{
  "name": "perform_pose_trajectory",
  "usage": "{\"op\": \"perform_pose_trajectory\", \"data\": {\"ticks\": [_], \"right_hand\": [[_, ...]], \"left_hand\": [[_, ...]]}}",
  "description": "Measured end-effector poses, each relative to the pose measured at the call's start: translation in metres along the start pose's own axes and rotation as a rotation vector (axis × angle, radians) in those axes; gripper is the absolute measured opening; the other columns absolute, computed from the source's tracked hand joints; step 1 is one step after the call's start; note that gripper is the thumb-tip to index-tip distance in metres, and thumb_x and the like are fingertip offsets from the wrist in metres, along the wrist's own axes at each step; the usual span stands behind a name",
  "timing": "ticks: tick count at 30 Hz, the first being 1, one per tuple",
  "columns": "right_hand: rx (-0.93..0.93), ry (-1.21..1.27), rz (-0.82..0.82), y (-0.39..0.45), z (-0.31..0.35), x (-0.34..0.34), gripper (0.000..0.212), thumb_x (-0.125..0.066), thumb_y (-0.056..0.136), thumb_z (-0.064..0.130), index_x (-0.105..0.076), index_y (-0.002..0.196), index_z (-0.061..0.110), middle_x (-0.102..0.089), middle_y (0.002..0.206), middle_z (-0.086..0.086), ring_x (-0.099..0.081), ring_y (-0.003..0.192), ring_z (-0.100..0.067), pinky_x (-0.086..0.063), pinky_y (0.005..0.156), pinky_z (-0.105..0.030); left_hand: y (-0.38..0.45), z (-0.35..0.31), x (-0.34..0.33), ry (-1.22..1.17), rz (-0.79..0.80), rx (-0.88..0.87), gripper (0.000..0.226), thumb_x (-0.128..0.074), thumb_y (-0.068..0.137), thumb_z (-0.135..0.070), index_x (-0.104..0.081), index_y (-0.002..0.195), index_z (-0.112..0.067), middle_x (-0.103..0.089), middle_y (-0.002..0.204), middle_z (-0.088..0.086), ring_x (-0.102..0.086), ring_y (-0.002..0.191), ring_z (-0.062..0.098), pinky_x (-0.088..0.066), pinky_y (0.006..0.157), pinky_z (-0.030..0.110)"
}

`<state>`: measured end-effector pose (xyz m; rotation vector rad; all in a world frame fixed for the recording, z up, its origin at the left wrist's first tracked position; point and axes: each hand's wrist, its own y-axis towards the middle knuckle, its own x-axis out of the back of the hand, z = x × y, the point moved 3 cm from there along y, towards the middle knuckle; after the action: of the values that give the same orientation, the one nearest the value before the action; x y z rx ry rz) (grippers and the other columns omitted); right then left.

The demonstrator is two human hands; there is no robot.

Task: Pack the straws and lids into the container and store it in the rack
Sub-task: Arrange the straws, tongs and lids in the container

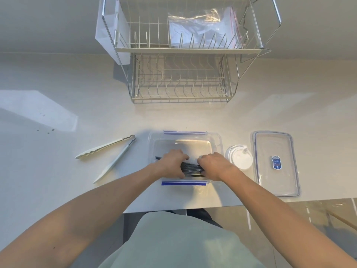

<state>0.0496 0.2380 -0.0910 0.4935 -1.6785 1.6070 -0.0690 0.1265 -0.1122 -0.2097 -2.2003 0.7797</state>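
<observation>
A clear plastic container [212, 139] with blue clips stands near the table's front edge. Inside it lies a bundle of black straws [191, 168]. My left hand [172, 162] grips the bundle's left part and my right hand [216, 165] grips its right part, both low in the container. A stack of white cup lids [239, 156] sits just right of the container. The container's clear cover [275, 163], with a blue label, lies flat further right. The two-tier wire rack [181, 74] stands at the back of the table.
White tongs [110, 157] lie open on the table left of the container. A clear zip bag [204, 28] rests on the rack's upper tier. The table's front edge runs just below the container.
</observation>
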Motion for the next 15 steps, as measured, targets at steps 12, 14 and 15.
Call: {"op": "perform_pose_trajectory", "data": {"ticks": [12, 14, 15], "right_hand": [[-0.047, 0.111, 0.030, 0.006, 0.003, 0.001, 0.018, -0.050, 0.097, 0.011, -0.060, 0.112, 0.012, -0.062, 0.118, -0.011, -0.063, 0.104, -0.033, -0.045, 0.076, -0.036], [-0.053, 0.119, 0.029, 0.004, 0.005, -0.001, 0.019, -0.049, 0.095, 0.005, -0.058, 0.110, 0.012, -0.062, 0.116, -0.011, -0.063, 0.102, -0.033, -0.043, 0.073, -0.035], [-0.054, 0.123, 0.025, 0.004, 0.006, -0.001, 0.020, -0.048, 0.094, 0.003, -0.058, 0.110, 0.012, -0.061, 0.116, -0.011, -0.063, 0.101, -0.033, -0.042, 0.072, -0.035]], "left_hand": [[-0.006, 0.018, 0.013, 0.147, 0.024, 0.085, 0.032, -0.067, 0.090, -0.011, -0.066, 0.121, -0.008, -0.060, 0.121, 0.009, -0.061, 0.104, 0.028, -0.053, 0.091, 0.035], [-0.007, 0.018, 0.010, 0.126, 0.051, 0.077, 0.038, -0.066, 0.092, -0.013, -0.062, 0.130, -0.011, -0.059, 0.124, 0.007, -0.059, 0.109, 0.027, -0.050, 0.091, 0.030], [-0.007, 0.018, 0.009, 0.121, 0.066, 0.064, 0.040, -0.065, 0.093, -0.014, -0.061, 0.132, -0.012, -0.060, 0.125, 0.007, -0.059, 0.111, 0.026, -0.047, 0.089, 0.029]]}}
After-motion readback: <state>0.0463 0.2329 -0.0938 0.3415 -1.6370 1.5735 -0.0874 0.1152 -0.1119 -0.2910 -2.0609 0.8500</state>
